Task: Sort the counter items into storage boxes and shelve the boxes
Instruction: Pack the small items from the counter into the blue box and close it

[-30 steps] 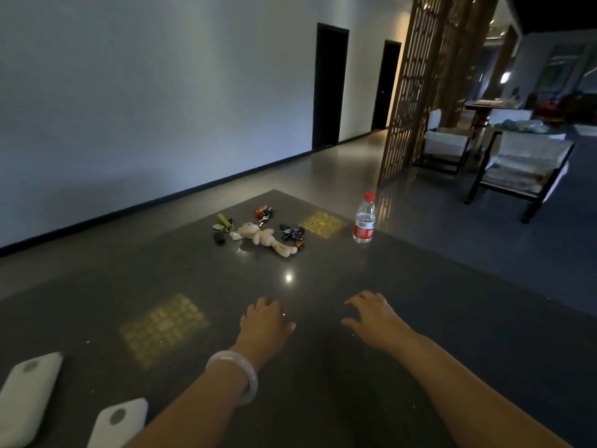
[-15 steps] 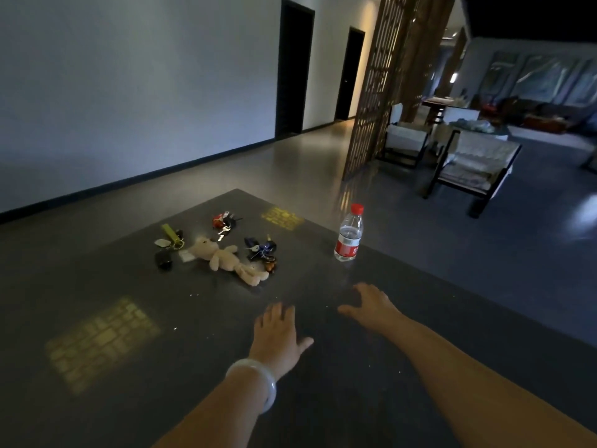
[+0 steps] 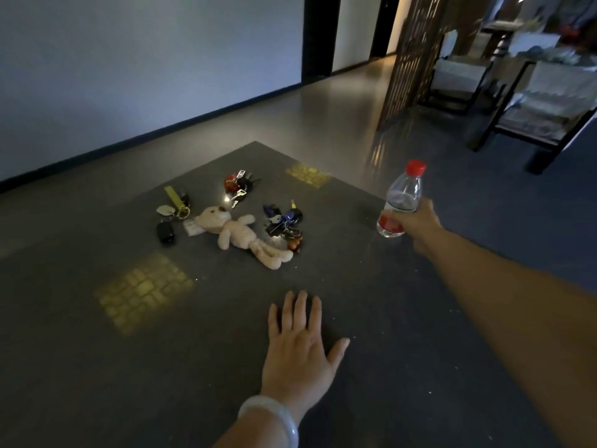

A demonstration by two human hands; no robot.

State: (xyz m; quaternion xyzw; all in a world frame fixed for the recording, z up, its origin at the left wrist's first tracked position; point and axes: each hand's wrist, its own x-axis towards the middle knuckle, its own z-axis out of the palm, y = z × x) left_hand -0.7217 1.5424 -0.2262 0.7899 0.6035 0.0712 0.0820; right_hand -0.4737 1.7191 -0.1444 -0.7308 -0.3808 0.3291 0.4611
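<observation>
Right hand (image 3: 420,223) now grips the clear plastic bottle (image 3: 401,202), red-capped and red-labelled, tilted at the worktop's (image 3: 371,367) far right edge; a moment ago it only reached there. Left hand (image 3: 298,347) stays flat, fingers spread, on the dark speckled worktop. A soft cream plush bear (image 3: 240,232) lies among metal key bunches (image 3: 282,221).
</observation>
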